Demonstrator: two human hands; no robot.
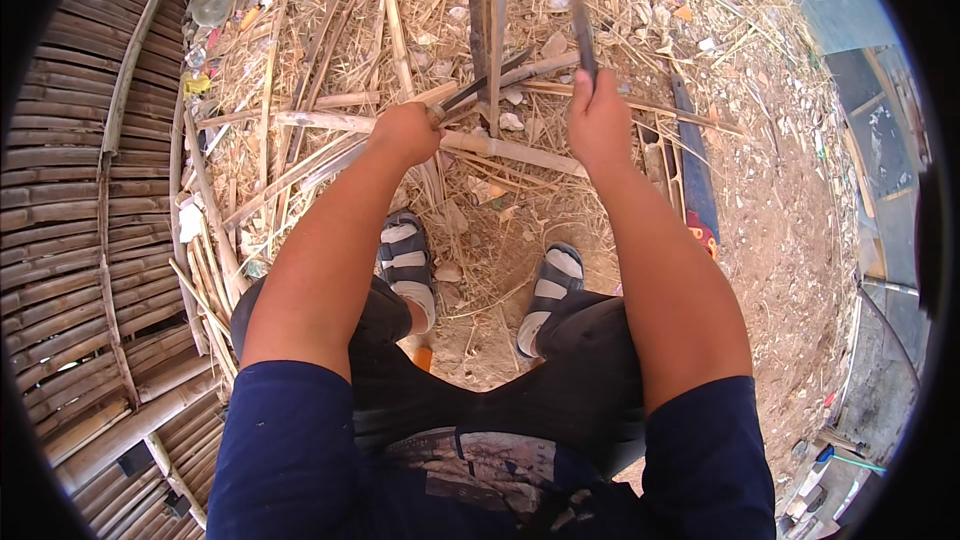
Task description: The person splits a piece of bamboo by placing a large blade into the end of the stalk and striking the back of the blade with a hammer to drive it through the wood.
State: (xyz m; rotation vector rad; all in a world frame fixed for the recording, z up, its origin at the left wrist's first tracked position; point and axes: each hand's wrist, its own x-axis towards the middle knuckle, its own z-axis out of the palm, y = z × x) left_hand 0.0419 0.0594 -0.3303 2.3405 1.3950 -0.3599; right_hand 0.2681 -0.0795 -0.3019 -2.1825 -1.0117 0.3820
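Note:
My left hand (407, 133) is closed around the handle of a large knife (487, 81), whose dark blade slants up and to the right. The blade crosses an upright split bamboo piece (494, 30); whether it is lodged in the bamboo I cannot tell. In my right hand (600, 120), fingers wrapped round its handle, is a hammer (583, 32). Its dark head is raised at the far end, to the right of the upright piece and apart from the knife. Below the blade, a pale bamboo length (515, 152) lies across the ground.
Split bamboo strips (395, 25), straw and shavings litter the ground ahead. To the right lies a long dark blade with an orange-red handle (702, 232), seemingly a handsaw. A slatted bamboo wall (70, 180) runs along the left. My sandalled feet (407, 255) stand close behind the work.

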